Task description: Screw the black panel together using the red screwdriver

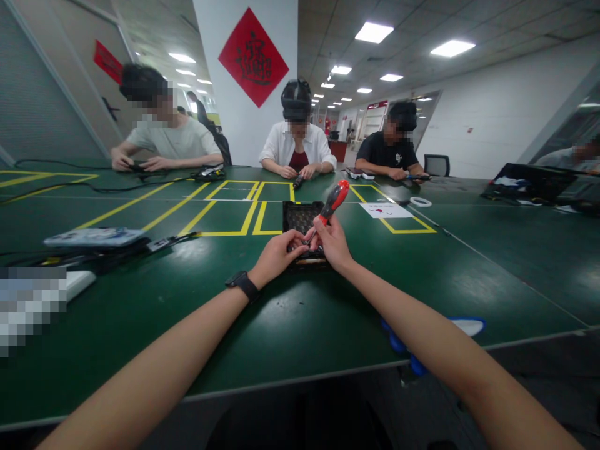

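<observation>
My right hand (334,242) is closed round a screwdriver with a red and black handle (334,201), held tilted with the handle end up. Its lower end runs down between my fingertips. My left hand (280,255), below a dark wristwatch (242,286), has its fingers pinched together at the screwdriver's lower end. Whatever small thing those fingers hold is too small and covered to make out. Under both hands lies an open black case (300,215) with a dark, patterned inside. My hands hide much of its middle.
Yellow tape (225,234) marks boxes on the green table (290,337). At left lie a flat pale-blue device (96,236) and black cables (135,249). A paper sheet (385,210) and white tape roll (420,202) lie right. Several people sit across, one in a white shirt (272,147).
</observation>
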The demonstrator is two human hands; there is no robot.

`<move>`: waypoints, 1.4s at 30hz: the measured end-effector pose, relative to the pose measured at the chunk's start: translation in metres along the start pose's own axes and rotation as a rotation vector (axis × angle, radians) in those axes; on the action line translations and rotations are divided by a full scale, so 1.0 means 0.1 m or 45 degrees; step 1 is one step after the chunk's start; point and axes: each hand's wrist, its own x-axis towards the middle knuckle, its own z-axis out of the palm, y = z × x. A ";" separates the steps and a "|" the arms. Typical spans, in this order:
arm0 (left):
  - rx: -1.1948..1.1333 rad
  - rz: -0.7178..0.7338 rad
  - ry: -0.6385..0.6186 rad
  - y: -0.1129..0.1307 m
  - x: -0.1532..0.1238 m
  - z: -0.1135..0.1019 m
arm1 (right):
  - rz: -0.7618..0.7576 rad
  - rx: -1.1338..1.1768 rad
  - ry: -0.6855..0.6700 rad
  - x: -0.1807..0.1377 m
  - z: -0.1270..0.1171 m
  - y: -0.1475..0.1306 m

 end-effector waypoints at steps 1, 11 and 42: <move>0.047 0.010 0.034 0.00 0.00 0.00 | 0.001 0.000 0.011 0.00 0.00 0.00; 0.076 -0.521 0.161 -0.46 0.05 0.12 | -0.007 -0.005 0.071 0.01 0.00 0.03; -0.226 -0.165 -0.003 -0.03 0.02 0.01 | -0.009 0.019 0.015 -0.02 -0.01 -0.01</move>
